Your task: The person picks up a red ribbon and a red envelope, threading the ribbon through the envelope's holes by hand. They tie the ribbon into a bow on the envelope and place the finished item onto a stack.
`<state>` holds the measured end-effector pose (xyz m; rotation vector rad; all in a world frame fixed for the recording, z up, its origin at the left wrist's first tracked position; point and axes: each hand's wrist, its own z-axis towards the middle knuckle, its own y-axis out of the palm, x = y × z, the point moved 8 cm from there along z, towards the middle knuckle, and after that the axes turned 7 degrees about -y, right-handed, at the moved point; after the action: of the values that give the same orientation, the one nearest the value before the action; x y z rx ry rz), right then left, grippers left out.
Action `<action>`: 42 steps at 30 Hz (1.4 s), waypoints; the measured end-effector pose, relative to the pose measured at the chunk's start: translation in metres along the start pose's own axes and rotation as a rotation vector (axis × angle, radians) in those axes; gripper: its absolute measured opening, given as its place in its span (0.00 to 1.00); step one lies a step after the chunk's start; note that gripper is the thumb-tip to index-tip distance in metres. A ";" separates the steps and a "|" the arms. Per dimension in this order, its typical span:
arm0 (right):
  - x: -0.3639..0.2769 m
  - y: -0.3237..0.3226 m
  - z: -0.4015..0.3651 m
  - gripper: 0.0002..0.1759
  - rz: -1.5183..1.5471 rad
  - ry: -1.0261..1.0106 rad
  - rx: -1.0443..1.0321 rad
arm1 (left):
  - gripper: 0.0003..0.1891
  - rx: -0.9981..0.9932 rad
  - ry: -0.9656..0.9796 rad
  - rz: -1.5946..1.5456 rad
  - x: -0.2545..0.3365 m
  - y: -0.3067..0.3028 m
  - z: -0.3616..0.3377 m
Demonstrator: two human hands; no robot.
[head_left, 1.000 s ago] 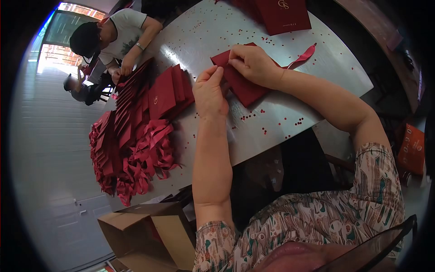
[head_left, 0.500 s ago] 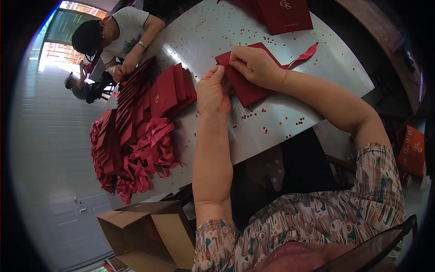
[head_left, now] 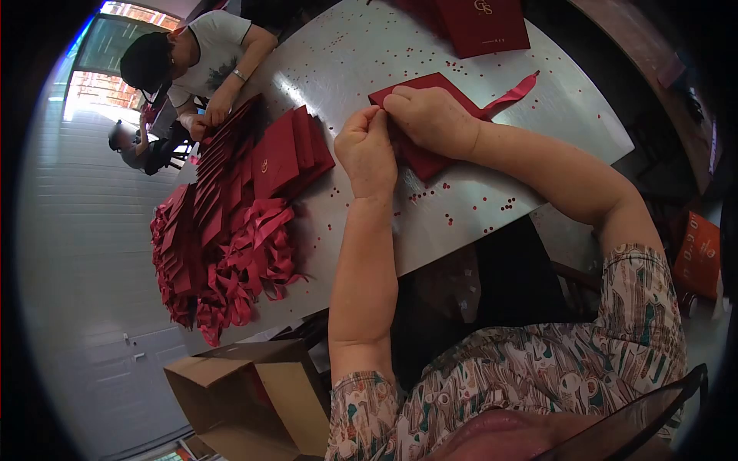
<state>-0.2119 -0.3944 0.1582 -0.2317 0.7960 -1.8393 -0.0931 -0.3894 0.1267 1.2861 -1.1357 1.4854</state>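
A dark red paper gift bag lies flat on the table under my hands, with a pink-red ribbon trailing from its right side. My left hand is closed in a pinch at the bag's left edge. Against its fingertips, my right hand is curled shut over the bag. Whatever sits between the right fingers is hidden.
Stacked red bags with a heap of ribbons cover the table's left side. More bags lie at the back. Small red paper dots dot the metal table. A co-worker handles bags; an open carton stands below.
My left hand has shifted slightly up and its thumb has folded in. My right hand has moved a little down and left, meeting the left fingertips. The bag's left edge has shifted slightly.
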 end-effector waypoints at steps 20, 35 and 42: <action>0.037 -0.037 -0.017 0.31 0.546 0.582 -0.652 | 0.08 -0.161 -0.024 0.376 -0.025 -0.009 0.024; 0.091 0.023 -0.036 0.17 1.434 0.854 0.332 | 0.08 -0.018 0.191 0.770 -0.004 -0.009 0.025; 0.095 0.019 -0.040 0.09 1.395 0.896 0.337 | 0.10 0.293 0.198 0.823 0.015 -0.072 0.033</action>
<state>-0.2574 -0.4666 0.0969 1.1683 0.8370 -0.6007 -0.0178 -0.4038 0.1511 0.8366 -1.4322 2.3920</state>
